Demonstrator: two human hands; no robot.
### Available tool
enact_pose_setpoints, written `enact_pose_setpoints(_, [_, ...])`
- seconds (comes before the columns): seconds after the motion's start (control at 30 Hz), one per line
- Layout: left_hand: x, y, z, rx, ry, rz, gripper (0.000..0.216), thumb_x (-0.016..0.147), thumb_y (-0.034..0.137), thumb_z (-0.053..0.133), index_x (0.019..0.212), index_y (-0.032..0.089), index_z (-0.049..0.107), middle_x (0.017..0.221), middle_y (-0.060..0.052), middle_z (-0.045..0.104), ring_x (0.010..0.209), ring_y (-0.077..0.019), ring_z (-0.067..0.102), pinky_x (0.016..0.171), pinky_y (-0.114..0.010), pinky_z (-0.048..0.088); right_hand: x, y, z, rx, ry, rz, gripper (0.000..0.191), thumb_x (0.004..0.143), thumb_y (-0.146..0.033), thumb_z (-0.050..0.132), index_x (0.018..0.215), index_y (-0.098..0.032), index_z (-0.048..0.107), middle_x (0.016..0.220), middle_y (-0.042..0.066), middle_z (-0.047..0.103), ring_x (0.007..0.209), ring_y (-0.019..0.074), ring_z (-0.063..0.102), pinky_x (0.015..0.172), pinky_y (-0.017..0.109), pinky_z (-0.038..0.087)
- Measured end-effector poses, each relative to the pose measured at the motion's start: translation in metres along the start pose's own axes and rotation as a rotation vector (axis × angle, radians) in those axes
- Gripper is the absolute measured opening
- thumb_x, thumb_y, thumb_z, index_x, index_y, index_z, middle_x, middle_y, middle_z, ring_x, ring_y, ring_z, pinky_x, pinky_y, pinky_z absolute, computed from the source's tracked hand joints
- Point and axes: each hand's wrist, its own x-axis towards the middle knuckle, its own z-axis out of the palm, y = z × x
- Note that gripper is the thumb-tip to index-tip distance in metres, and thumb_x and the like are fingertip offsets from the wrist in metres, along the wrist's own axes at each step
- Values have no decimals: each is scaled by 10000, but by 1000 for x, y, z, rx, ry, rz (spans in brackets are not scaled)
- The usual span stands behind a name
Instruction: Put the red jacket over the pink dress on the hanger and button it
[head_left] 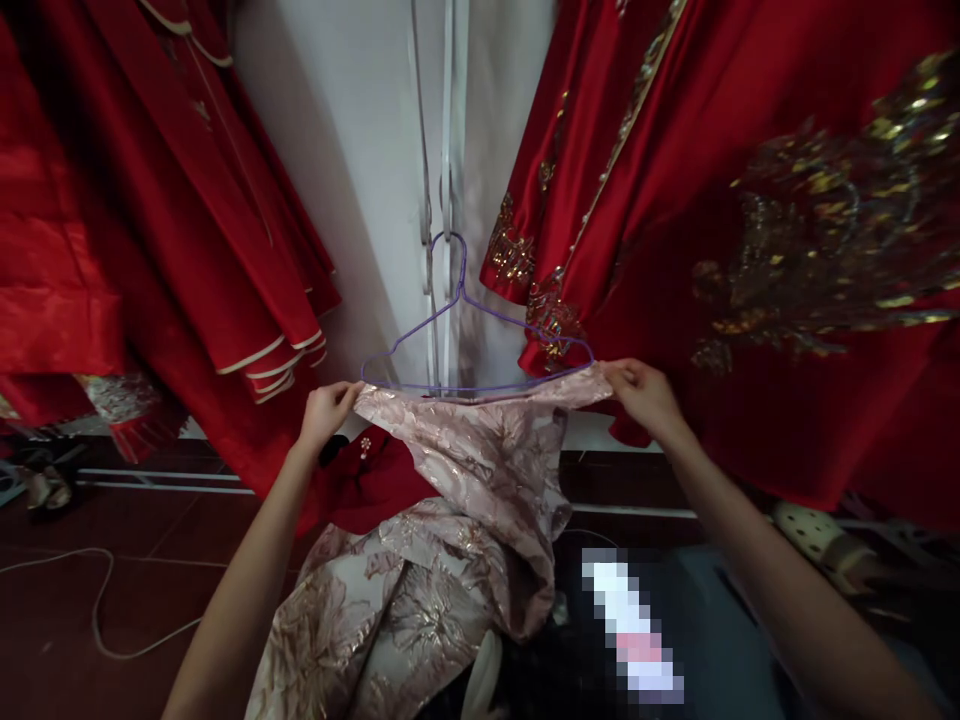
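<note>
A pale pink brocade garment (480, 440) with a shiny floral pattern is stretched sideways between my two hands. My left hand (328, 412) pinches its upper left corner, and my right hand (643, 395) grips the upper right corner. Along the stretched top edge lies the bottom bar of a purple wire hanger (463, 297), whose hook sits against a pale vertical rail (448, 130). Whether the garment is fastened to the hanger I cannot tell. The lower part of the cloth hangs in folds toward me.
Red garments (247, 250) hang on the left, and a red dress with gold sequins (810, 230) hangs on the right. A white cable (101, 600) runs over the dark tiled floor. A pale perforated clog (817, 540) and a low white rail (165, 480) are near the floor.
</note>
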Motion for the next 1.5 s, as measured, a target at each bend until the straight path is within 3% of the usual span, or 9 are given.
enact_pose_setpoints(0.13, [-3, 18, -4, 13, -78, 107, 395, 844, 491, 418, 768, 168, 632, 651, -15, 623, 590, -126, 513, 561, -210, 359, -21, -23, -7, 38, -232, -79, 248, 796, -436, 549, 833, -193, 580, 782, 90, 641, 682, 174, 554, 631, 292, 416])
enact_pose_setpoints(0.33, [8, 109, 8, 1, -35, 564, 276, 895, 376, 402, 854, 180, 591, 1076, -81, 596, 1042, -185, 516, 931, -309, 383, -26, -52, -5, 37, -144, -210, 263, 797, -457, 545, 780, -195, 556, 727, 49, 587, 685, 159, 531, 644, 274, 409])
enact_pose_setpoints(0.47, [7, 148, 46, 74, -196, 827, 241, 904, 337, 394, 876, 181, 577, 1266, -88, 513, 1181, -205, 442, 1027, -382, 321, -24, -42, -1, -15, -96, -233, 263, 811, -450, 531, 799, -189, 563, 770, 49, 611, 741, 174, 560, 693, 282, 423])
enact_pose_setpoints(0.7, [-10, 141, 93, 196, -283, 786, 265, 925, 342, 349, 933, 180, 559, 1121, -78, 589, 974, -195, 538, 892, -362, 380, -41, -22, -13, -23, -114, -149, 282, 821, -468, 513, 808, -189, 558, 793, 55, 604, 748, 189, 555, 704, 299, 434])
enact_pose_setpoints(0.9, [-19, 142, 86, 276, -230, 739, 314, 928, 393, 326, 892, 179, 553, 908, -50, 604, 837, -188, 532, 738, -324, 356, -73, -55, -15, -117, -633, -176, 282, 869, -456, 458, 849, -203, 580, 814, 39, 632, 774, 188, 575, 727, 305, 442])
enact_pose_setpoints(1.03, [-24, 145, 86, 296, -202, 725, 314, 929, 388, 331, 873, 175, 554, 889, -56, 595, 833, -187, 523, 722, -322, 339, -81, -82, -6, -86, -694, -229, 280, 872, -455, 452, 858, -208, 584, 837, 38, 638, 798, 186, 582, 739, 299, 455])
enact_pose_setpoints(1.13, [-29, 146, 84, 271, -194, 708, 311, 929, 384, 333, 868, 175, 555, 873, -54, 596, 832, -186, 517, 723, -323, 333, -70, -82, -3, -61, -550, -258, 269, 862, -457, 460, 847, -217, 579, 815, 38, 627, 773, 184, 578, 720, 300, 460])
enact_pose_setpoints(1.37, [-40, 146, 69, 178, -205, 703, 308, 932, 384, 330, 866, 173, 546, 901, -45, 603, 852, -177, 502, 751, -321, 321, -28, -25, -21, -140, 95, -210, 185, 805, -440, 501, 804, -263, 554, 799, 68, 613, 755, 246, 570, 704, 383, 441])
enact_pose_setpoints(1.5, [-41, 145, 62, 189, -226, 704, 320, 929, 398, 327, 852, 176, 543, 884, -46, 598, 823, -177, 491, 729, -319, 316, -24, -12, -33, -190, 242, -180, 167, 802, -440, 500, 812, -280, 545, 807, 76, 604, 769, 273, 566, 713, 412, 427])
